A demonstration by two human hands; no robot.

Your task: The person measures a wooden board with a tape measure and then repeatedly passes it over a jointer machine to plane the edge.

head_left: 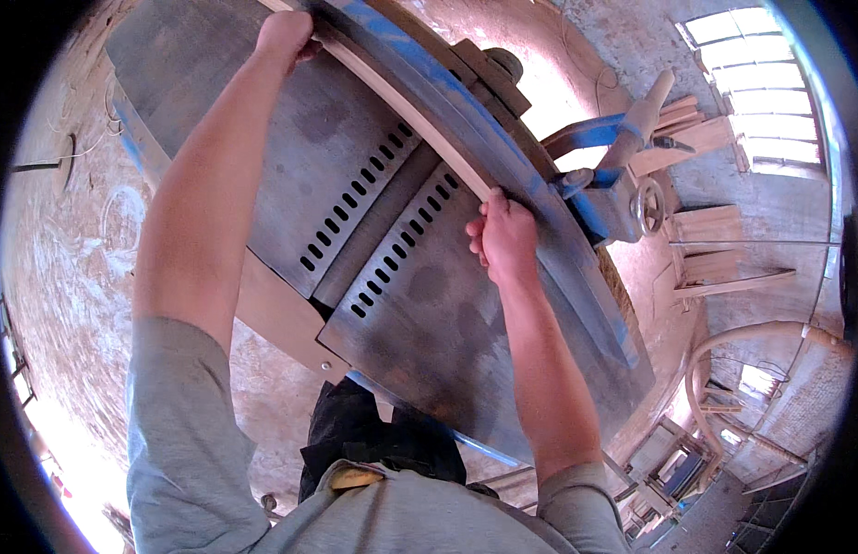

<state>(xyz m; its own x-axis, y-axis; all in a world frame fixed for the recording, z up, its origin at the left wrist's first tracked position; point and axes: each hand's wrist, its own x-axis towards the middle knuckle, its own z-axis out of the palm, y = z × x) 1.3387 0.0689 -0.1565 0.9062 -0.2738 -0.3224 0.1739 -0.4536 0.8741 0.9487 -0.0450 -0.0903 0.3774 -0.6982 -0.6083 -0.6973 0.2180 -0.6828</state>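
Observation:
A long pale wooden strip [406,111] lies along the blue-painted fence [443,88] of a jointer with grey metal beds [253,138] and two rows of slots beside the cutterhead [360,240]. My left hand [286,42] is closed on the strip toward its upper-left end, at the top of the view. My right hand [505,235] is closed on the strip's lower-right end against the fence, fingers curled over the near bed.
A fence bracket with a handwheel [648,205] juts out at the right. Beyond are stacked boards [706,240], a window [756,88] and a curved hose [752,332]. The dusty floor [87,222] shows at the left.

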